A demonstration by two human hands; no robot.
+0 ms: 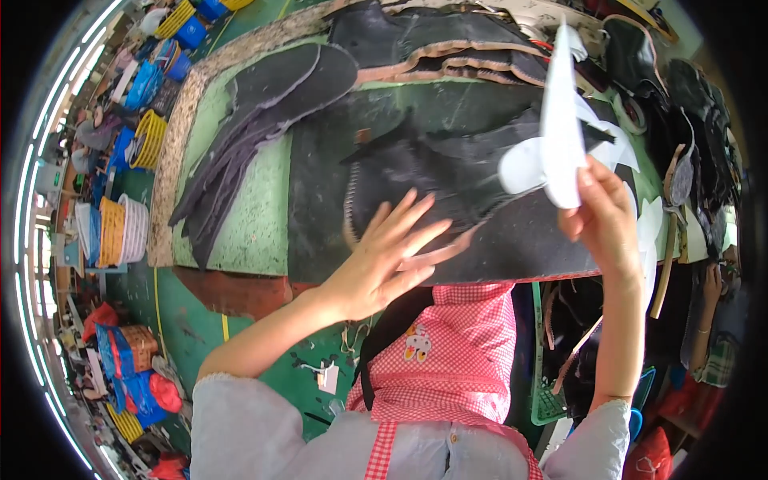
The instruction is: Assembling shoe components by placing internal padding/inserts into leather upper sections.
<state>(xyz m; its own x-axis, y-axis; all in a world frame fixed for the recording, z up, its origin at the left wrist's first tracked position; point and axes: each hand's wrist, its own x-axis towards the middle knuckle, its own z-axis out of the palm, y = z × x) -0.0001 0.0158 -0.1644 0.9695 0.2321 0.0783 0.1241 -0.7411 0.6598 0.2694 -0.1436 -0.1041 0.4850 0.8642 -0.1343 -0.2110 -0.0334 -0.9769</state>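
Tabletop (252, 216) in green, speckled along its left and far borders, spreads under everything, with a broad dark mat (320, 228) over its middle. Stacked black pieces (448, 36) with tan edges lie across the far side; long, curved dark pieces (264, 100) drape at the left. Centred on the mat, a black cut piece (416, 164) lies under the left hand (384, 260), fingers spread on its near part, that grip wide and grasping nothing. Right of it, the right hand (602, 212) has its grip pinched on the lower end of a slender white piece (563, 120), raised above the mat, pointed tip upward. A smaller rounded white shape (520, 166) shows just beside it; whether they join, I cannot tell.
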